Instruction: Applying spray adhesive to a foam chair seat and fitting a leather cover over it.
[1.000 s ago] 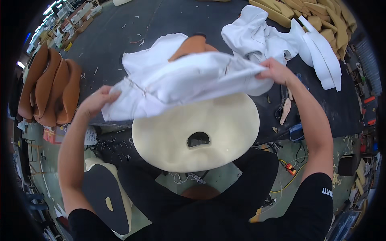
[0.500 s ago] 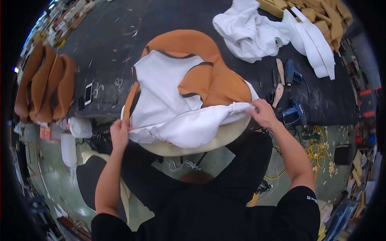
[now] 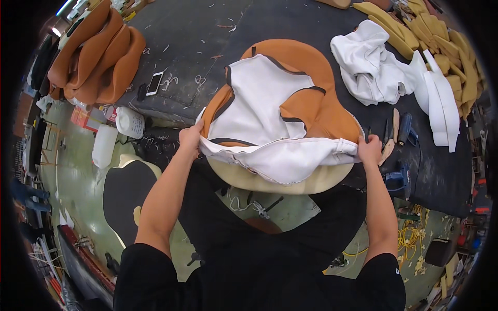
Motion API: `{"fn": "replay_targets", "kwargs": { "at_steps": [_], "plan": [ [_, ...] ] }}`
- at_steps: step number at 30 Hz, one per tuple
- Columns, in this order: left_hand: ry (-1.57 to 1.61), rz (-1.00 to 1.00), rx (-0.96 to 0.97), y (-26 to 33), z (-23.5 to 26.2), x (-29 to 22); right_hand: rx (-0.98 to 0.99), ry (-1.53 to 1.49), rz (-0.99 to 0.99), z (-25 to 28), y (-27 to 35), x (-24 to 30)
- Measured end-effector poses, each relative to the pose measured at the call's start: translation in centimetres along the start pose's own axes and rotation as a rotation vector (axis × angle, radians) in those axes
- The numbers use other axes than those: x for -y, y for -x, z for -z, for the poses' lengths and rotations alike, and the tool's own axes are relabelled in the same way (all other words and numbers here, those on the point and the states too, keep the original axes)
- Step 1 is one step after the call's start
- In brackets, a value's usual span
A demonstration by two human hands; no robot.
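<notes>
A seat cover (image 3: 270,103) with a tan outer face and a white, black-trimmed inner face lies turned partly inside out over a cream foam cushion (image 3: 238,179). The cushion's near rim shows below the white fold of the cover. My left hand (image 3: 191,139) is closed on the cover's left edge. At the right end of the same fold, my right hand (image 3: 369,150) grips the white edge, its fingertips partly hidden. The fold stretches between both hands across the near side of the foam.
Stacked brown shaped pieces (image 3: 98,57), a phone (image 3: 154,83) and white jugs (image 3: 129,122) are at left. To the right lie white fabric (image 3: 365,62), scissors (image 3: 386,132), a blue heat gun (image 3: 405,129) and another blue tool (image 3: 398,180). Yellow foam pieces (image 3: 441,44) fill the far right.
The view has turned, shifting the scene rightward. Both hands keep hold of the cover's edge. More of the tan, black-trimmed border shows near my left hand, and the white fold looks straighter.
</notes>
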State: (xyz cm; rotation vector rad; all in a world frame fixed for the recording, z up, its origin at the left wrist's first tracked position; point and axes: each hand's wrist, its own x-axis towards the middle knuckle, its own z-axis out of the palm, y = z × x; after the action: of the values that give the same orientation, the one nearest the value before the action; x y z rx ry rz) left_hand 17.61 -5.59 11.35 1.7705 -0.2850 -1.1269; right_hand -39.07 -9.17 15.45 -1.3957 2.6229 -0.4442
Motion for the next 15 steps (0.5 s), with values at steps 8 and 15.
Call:
{"fn": "replay_targets", "kwargs": {
  "at_steps": [8, 15],
  "plan": [
    [-0.134, -0.072, 0.021, -1.8, 1.0, 1.2, -0.062, 0.13, 0.58, 1.7, 2.2, 15.3],
    [-0.18, -0.15, -0.007, -1.9, 0.9, 2.0, 0.518, 0.274, 0.654, -2.4, 6.9, 25.5]
  ]
}}
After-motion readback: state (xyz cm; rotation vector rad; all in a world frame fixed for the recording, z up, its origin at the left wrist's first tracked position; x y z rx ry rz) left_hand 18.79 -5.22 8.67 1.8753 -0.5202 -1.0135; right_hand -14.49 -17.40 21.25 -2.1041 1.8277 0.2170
